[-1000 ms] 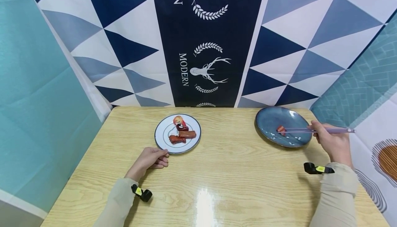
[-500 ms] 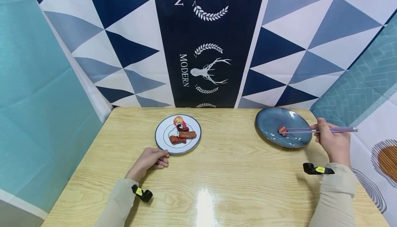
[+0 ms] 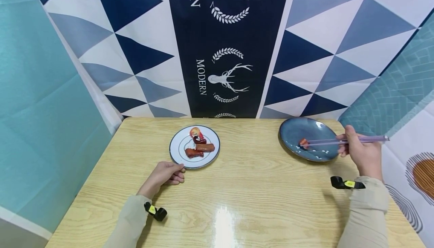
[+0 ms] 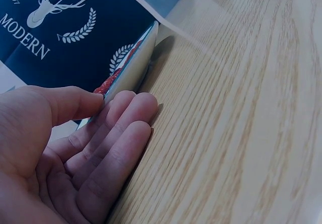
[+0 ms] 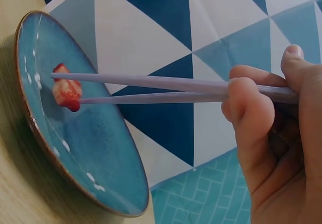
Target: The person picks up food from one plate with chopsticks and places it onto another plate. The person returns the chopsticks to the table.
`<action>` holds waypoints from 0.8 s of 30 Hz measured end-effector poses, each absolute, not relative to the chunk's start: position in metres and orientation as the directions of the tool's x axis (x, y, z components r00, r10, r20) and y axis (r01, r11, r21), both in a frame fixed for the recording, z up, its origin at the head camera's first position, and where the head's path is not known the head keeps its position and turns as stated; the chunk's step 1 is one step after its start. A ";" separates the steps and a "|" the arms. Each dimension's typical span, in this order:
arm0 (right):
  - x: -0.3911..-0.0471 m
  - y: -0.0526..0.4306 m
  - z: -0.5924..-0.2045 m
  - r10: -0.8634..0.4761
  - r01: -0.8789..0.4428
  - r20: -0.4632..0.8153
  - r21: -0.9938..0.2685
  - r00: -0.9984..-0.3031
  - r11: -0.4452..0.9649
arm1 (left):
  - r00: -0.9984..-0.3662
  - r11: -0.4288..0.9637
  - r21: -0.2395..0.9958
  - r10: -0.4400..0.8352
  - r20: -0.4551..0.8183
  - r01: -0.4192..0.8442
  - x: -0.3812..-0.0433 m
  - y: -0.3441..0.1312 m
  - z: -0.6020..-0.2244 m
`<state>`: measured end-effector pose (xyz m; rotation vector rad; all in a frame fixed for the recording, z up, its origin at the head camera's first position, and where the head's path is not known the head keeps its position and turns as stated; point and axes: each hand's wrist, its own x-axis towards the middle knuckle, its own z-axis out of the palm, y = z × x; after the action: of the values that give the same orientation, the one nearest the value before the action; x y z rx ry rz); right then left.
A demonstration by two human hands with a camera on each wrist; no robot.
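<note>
My left hand (image 3: 167, 173) pinches the near rim of a white plate (image 3: 176, 142) with blue edging, thumb on top and fingers partly beneath. On that plate lie a small drumstick (image 3: 192, 152), a sausage (image 3: 205, 147), a dark red curved piece (image 3: 200, 140) and a red-yellow slice (image 3: 195, 131). At the right, my right hand (image 3: 367, 156) grips a pair of pale purple chopsticks (image 5: 151, 82). Their tips are at a small red-and-white chunk of food (image 5: 67, 92), one on either side, low over the blue plate (image 5: 108, 143).
Both plates stand toward the far edge of the wooden table (image 3: 251, 187), with bare wood between them. A patterned cloth (image 3: 227, 52) hangs behind, and a teal sheet (image 3: 44, 108) borders the left side. Each wrist wears a small black camera.
The chopstick tips and the food chunk shifted slightly right, then back left across the blue plate, and the chunk turned a little. My left hand and the white plate stayed in place.
</note>
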<state>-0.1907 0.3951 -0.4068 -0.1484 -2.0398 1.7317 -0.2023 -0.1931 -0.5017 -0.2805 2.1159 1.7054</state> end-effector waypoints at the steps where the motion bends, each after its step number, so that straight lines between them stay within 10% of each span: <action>1: -0.191 0.395 -0.407 0.363 -0.210 0.268 -0.959 -0.893 0.191 | -0.897 0.231 0.887 0.100 -0.430 -0.399 -0.202 -0.193 -0.502; 24: -0.195 0.385 -0.394 0.227 -0.188 0.232 -0.962 -0.946 0.199 | -0.894 0.212 0.892 0.128 -0.430 -0.399 -0.203 -0.196 -0.504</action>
<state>-0.1951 0.3854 -0.3938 -0.0370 -2.1566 1.8041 -0.2029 -0.1957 -0.5038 -0.2515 2.0803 1.7249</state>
